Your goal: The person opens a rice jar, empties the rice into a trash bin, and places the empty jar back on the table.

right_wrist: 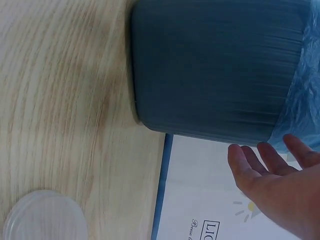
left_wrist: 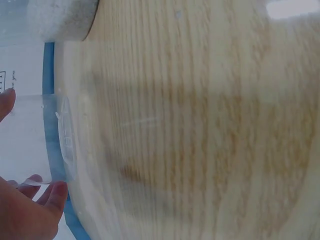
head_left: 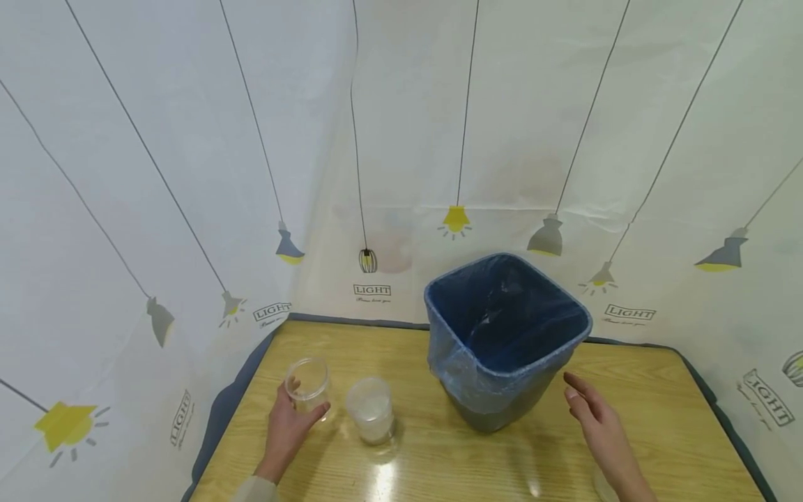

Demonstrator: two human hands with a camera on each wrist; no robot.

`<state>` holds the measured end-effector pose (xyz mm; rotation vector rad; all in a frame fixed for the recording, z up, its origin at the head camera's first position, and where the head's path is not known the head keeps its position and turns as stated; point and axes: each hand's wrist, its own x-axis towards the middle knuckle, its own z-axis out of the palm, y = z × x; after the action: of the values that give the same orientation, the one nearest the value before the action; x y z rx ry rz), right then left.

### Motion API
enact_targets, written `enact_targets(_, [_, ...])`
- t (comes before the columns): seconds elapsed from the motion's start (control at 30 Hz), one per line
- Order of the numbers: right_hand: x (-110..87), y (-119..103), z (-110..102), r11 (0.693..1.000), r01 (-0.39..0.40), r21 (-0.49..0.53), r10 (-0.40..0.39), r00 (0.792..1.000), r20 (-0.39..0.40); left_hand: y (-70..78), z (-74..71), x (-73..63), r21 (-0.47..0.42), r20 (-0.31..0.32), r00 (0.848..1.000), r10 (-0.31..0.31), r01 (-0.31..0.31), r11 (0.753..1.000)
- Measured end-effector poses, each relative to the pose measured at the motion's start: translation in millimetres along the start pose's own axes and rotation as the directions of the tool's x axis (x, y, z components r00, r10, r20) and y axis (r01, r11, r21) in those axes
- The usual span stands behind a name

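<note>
My left hand [head_left: 285, 429] grips a clear plastic cup [head_left: 309, 382], thumb on one side and fingers on the other. The cup stands upright and looks empty; whether its base touches the table I cannot tell. Just right of it is a second clear cup [head_left: 370, 411], holding white grainy stuff [left_wrist: 62, 20]. My right hand [head_left: 599, 429] is held beside the dark bin [right_wrist: 210, 70], fingers loosely extended and nothing in them. A blue plastic bag [head_left: 461, 366] lines the bin and folds over its rim.
A round translucent lid or container [right_wrist: 45, 220] sits on the wooden table [head_left: 433, 460] near my right wrist, mostly hidden in the head view. White sheeting [head_left: 401, 139] printed with lamps encloses the table at the back and sides, with a dark blue edge along its bottom.
</note>
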<state>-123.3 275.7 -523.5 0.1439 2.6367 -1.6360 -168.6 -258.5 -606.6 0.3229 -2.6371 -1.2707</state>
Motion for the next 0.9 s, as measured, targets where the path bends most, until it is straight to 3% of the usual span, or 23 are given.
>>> enact_targets(0.37, [0.2,-1.1,-8.0,0.999,-0.032,0.021,0.033,0.999,-0.021,-13.9,0.8,-0.9,-0.005,0.057,0.998,-0.002,0.003,1.0])
enact_targets(0.7, [0.4,-4.0,-10.0,0.993,0.06,0.101,-0.048,0.992,-0.116,-22.0,-2.9,-5.9,-0.054,0.117,0.992,-0.036,0.042,0.998])
enact_targets(0.8, [-1.2,-8.9,-11.7,0.992,0.083,0.093,-0.069,0.988,-0.141,-21.4,-8.8,-9.3,-0.041,0.1,0.995,0.016,-0.011,0.999])
enact_targets(0.9, [-2.1,-13.6,-13.9,0.992,0.105,0.074,-0.091,0.982,-0.168,-18.6,-16.2,-11.9,0.002,0.041,0.99,0.133,-0.133,0.991])
